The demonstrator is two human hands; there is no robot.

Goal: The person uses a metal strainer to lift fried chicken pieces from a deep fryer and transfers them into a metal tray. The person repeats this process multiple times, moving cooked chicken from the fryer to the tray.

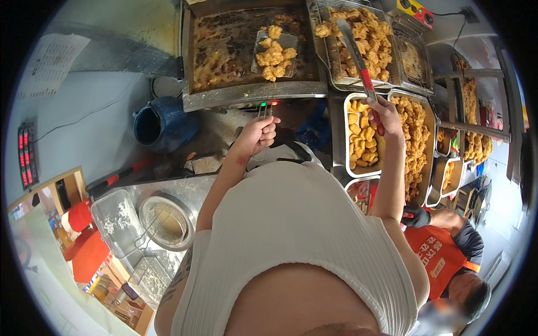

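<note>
My left hand [261, 133] grips the wire handle of a mesh skimmer [290, 41], which carries several pieces of golden fried chicken [273, 58] over the deep fryer [227, 50]. Dark oil with floating crumbs fills the fryer. In my right hand [387, 115] is a pair of metal tongs [355, 48] with red grips. Its tips lie over a wire basket [332, 69] heaped with fried chicken, and I cannot tell whether they touch any piece. Below that hand is a steel tray [348, 161] of golden nuggets.
A long tray of fried pieces [414, 143] stands to the right, near a co-worker in a red apron [435, 252]. A blue barrel [164, 125] sits left of the fryer. On the left counter are a pot with a strainer [168, 222] and a clear floury tub [117, 222].
</note>
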